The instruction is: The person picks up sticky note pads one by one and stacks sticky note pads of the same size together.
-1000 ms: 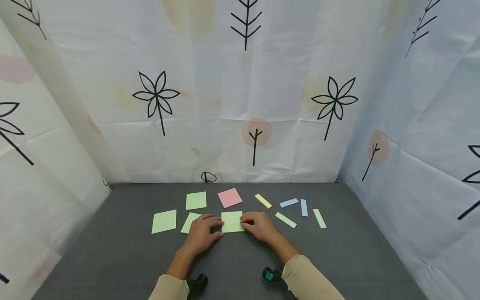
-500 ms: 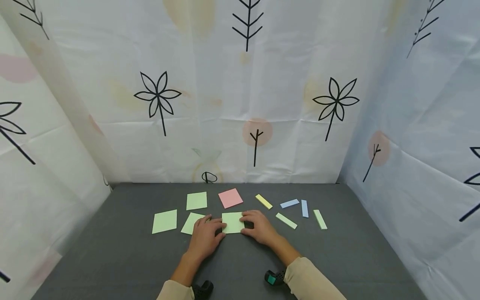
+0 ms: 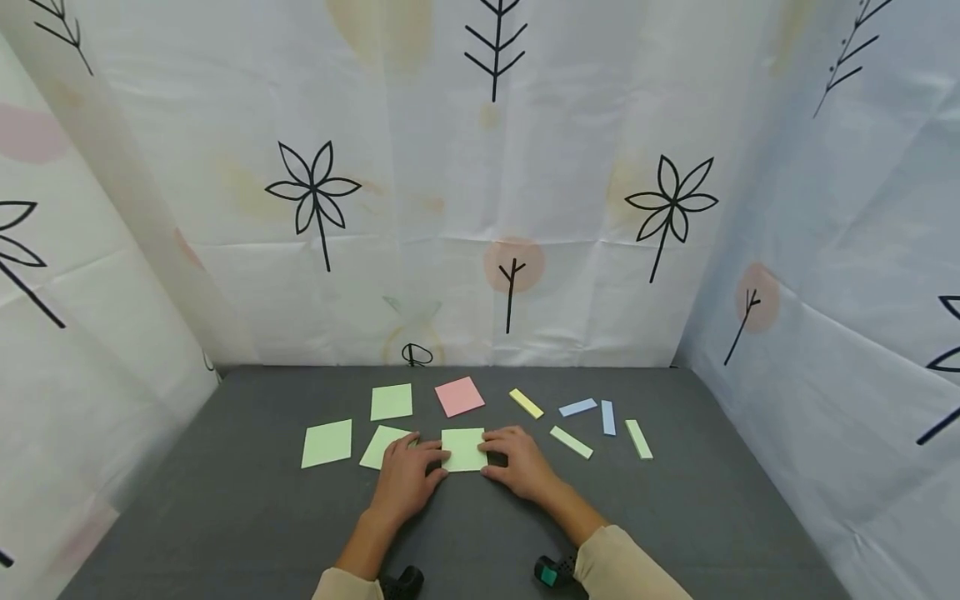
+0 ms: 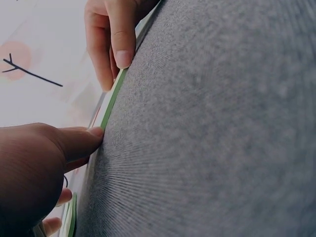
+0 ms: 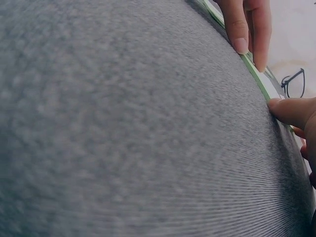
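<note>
Lower centre of head view: pale green square note [image 3: 463, 449] flat on grey surface [image 3: 675, 508], lying between both hands. Left hand [image 3: 406, 477] thumb touches its left edge; right hand [image 3: 519, 461] fingertips touch its right edge. Fingers relaxed, nothing gripped. Versus 1.0 s ago: hands and note slightly nearer camera.

My left hand [image 3: 405, 479] covers the right corner of a green note [image 3: 381, 445] at lower centre of the head view. In my left wrist view the square note [image 4: 111, 101] shows only as a thin edge, and the upper frame edge cuts my right hand [image 4: 111, 37]. The near cloth [image 5: 98, 123] blurs in my right wrist view.
</note>
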A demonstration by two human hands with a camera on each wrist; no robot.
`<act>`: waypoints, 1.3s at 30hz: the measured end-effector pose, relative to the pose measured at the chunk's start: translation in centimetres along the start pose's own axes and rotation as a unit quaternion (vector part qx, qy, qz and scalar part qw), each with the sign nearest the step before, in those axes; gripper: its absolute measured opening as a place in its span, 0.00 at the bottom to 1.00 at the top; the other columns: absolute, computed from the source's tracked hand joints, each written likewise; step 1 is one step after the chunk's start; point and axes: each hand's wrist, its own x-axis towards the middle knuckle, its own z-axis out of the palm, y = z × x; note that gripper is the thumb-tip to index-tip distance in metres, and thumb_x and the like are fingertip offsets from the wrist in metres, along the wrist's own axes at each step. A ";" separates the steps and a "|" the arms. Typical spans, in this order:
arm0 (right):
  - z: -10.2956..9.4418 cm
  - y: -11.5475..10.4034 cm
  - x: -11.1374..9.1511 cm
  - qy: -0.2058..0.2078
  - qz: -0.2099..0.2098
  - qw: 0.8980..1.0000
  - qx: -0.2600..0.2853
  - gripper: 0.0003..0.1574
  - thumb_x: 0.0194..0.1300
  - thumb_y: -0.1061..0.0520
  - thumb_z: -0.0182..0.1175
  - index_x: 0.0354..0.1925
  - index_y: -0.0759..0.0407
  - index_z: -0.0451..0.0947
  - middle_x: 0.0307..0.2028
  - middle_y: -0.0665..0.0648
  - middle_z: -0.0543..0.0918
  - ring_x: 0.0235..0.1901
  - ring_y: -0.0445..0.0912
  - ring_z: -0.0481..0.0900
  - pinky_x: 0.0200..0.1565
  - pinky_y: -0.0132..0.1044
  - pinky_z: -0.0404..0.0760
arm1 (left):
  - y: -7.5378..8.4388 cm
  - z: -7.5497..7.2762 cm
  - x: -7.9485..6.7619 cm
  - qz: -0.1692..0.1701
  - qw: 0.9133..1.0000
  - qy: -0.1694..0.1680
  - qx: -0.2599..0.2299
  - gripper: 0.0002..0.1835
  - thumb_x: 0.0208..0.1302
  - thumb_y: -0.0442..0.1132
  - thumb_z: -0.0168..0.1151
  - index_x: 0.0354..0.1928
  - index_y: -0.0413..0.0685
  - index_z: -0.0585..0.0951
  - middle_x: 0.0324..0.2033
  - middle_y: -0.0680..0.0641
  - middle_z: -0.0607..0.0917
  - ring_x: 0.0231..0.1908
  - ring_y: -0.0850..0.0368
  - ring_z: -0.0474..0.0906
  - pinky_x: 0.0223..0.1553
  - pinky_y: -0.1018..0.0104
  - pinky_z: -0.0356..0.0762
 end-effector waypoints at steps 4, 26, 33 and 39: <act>0.1 -0.1 -0.1 0.007 0.002 1.000 0.002 0.21 0.57 0.56 0.71 0.50 0.59 0.84 0.54 0.58 0.81 0.54 0.54 0.74 0.54 0.55 0.71 | -0.1 0.1 0.0 -0.006 1.000 -0.002 -0.005 0.15 0.54 0.43 0.73 0.46 0.54 0.88 0.50 0.49 0.85 0.60 0.39 0.70 0.61 0.39 0.59; 0.2 -0.4 -0.1 0.021 0.007 1.000 0.009 0.21 0.55 0.57 0.72 0.48 0.60 0.84 0.53 0.59 0.82 0.53 0.54 0.74 0.53 0.56 0.71 | -0.3 0.4 0.0 -0.038 0.998 0.012 -0.050 0.17 0.56 0.46 0.72 0.49 0.54 0.87 0.54 0.48 0.83 0.62 0.40 0.68 0.60 0.36 0.57; 0.4 -0.1 -0.1 0.036 -0.004 0.999 0.005 0.21 0.55 0.57 0.73 0.48 0.60 0.84 0.52 0.59 0.82 0.52 0.55 0.75 0.52 0.55 0.72 | -0.2 0.6 0.1 -0.041 0.998 0.007 -0.056 0.18 0.56 0.45 0.72 0.50 0.55 0.87 0.55 0.50 0.82 0.63 0.40 0.67 0.61 0.36 0.55; 0.4 -0.2 -0.1 0.030 0.002 0.999 0.013 0.21 0.55 0.58 0.73 0.48 0.61 0.84 0.53 0.59 0.82 0.53 0.54 0.75 0.52 0.55 0.72 | -0.2 0.6 -0.1 -0.037 0.998 0.001 -0.050 0.17 0.57 0.44 0.71 0.50 0.57 0.87 0.56 0.51 0.81 0.63 0.40 0.66 0.61 0.37 0.54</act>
